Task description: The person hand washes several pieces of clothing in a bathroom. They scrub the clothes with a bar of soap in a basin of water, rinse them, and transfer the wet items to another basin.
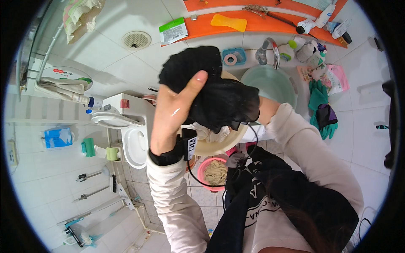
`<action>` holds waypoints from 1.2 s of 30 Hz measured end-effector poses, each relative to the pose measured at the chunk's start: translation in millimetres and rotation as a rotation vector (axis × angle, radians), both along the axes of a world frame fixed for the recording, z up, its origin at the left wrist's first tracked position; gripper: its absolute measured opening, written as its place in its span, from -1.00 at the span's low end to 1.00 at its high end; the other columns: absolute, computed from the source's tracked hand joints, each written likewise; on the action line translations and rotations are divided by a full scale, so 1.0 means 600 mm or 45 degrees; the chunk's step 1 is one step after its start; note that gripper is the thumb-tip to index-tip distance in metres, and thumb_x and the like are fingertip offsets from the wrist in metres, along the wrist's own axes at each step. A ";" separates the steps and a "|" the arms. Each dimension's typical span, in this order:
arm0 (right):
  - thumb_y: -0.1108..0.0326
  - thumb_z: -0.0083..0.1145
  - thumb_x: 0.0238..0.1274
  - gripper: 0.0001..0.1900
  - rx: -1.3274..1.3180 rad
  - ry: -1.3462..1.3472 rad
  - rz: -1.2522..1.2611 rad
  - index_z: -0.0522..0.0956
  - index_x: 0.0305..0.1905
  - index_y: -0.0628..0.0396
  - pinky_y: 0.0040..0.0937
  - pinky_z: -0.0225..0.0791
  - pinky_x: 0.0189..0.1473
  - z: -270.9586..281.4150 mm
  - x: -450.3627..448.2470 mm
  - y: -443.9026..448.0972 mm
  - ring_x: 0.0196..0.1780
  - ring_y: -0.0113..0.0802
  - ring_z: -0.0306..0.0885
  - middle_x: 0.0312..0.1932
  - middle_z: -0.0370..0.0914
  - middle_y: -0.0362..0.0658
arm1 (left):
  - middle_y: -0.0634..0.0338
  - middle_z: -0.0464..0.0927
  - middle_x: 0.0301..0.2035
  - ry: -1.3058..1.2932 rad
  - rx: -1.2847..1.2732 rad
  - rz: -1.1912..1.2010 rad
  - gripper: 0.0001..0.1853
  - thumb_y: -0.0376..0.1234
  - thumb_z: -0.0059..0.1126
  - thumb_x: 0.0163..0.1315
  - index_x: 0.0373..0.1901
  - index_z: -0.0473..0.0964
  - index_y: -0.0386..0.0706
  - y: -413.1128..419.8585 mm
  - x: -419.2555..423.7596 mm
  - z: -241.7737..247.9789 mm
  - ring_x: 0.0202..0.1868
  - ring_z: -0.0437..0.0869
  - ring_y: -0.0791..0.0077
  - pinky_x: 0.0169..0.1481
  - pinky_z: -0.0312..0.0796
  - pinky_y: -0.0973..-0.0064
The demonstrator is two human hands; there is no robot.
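Observation:
A wet-looking black cloth is held up in front of me over a cream basin. My left hand grips the cloth's left side, thumb across its front and fingers hidden behind. At the right end my right hand has the fabric over it; only the wrist side shows, with skin tint through the thin cloth, and its fingers are hidden. Below the black cloth, pale fabric lies in the basin. Just right of it is a washbasin holding water, under a chrome faucet.
Bottles and green rubber gloves lie along the right of the counter. A blue soap dish sits behind the basin. On the floor stands a pink tub with beige cloth. The toilet is left; a black cable hangs near my left wrist.

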State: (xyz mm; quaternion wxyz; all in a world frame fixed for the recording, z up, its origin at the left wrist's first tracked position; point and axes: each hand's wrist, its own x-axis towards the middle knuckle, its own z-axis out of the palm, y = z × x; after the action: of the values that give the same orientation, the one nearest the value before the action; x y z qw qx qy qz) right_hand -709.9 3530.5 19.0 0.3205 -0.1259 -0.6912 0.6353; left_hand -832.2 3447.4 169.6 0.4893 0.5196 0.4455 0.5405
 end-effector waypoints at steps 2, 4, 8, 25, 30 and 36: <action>0.29 0.22 0.19 -0.38 -0.124 0.048 -0.103 0.27 0.34 0.09 -0.42 0.20 0.26 0.060 0.009 0.011 0.21 -0.43 0.33 0.23 0.38 -0.17 | 0.20 0.58 -0.10 0.054 0.091 0.047 -0.65 -0.42 0.21 0.22 0.03 0.46 -0.34 -0.015 -0.015 0.029 -0.09 0.53 0.53 0.08 0.33 0.58; 0.24 0.20 0.20 -0.43 -0.233 -0.074 -0.398 0.33 0.28 0.16 -0.43 0.26 0.18 0.112 0.027 0.021 0.13 -0.45 0.37 0.14 0.45 -0.12 | 0.17 0.58 -0.07 0.065 0.101 0.115 -0.61 -0.43 0.22 0.20 0.06 0.44 -0.35 -0.033 -0.031 0.048 -0.06 0.54 0.51 0.11 0.32 0.57; 0.32 0.22 0.10 -0.51 0.048 -0.031 -0.607 0.44 0.16 0.20 -0.36 0.32 0.12 0.214 0.108 0.049 0.08 -0.23 0.46 0.01 0.53 -0.06 | 0.13 0.57 -0.04 0.029 -0.035 0.116 -0.52 -0.40 0.30 0.14 0.09 0.42 -0.38 -0.044 -0.034 0.050 -0.01 0.53 0.50 0.15 0.31 0.56; 0.35 0.21 0.00 -0.64 0.146 -0.907 -0.901 0.51 -0.06 0.28 -0.33 0.36 -0.02 0.020 0.404 0.004 -0.09 -0.15 0.57 -0.16 0.57 0.12 | -0.15 0.49 0.00 1.652 -0.298 -0.296 -0.08 -0.06 0.43 -0.15 0.26 0.23 -0.21 0.084 -0.002 -0.416 0.07 0.49 -0.06 0.25 0.24 0.13; 0.42 0.11 -0.07 -0.41 0.142 -1.479 -0.909 0.33 0.18 0.28 -0.13 0.29 0.16 -0.183 0.413 -0.018 0.11 0.16 0.40 0.02 0.45 0.26 | 0.02 0.56 -0.06 2.051 -0.006 0.021 -0.24 -0.06 0.37 -0.12 0.18 0.33 -0.01 0.066 0.062 -0.507 0.13 0.42 -0.03 0.13 0.22 -0.20; 0.38 0.13 0.04 -0.47 0.490 -0.858 -0.821 0.37 0.18 0.22 -0.14 0.19 0.25 -0.136 0.334 -0.063 0.19 0.07 0.31 0.09 0.39 0.14 | -0.04 0.57 -0.07 1.536 -0.466 -0.219 -0.62 -0.22 0.17 0.06 -0.08 0.44 -0.14 0.054 0.053 -0.500 -0.03 0.56 -0.09 0.03 0.37 -0.04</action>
State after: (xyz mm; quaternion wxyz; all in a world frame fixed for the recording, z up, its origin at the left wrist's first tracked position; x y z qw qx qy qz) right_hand -509.2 3492.6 -62.6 0.2770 -0.4698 -0.7868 0.2892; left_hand -800.3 3479.9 -130.4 0.2749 0.6745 0.6847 0.0266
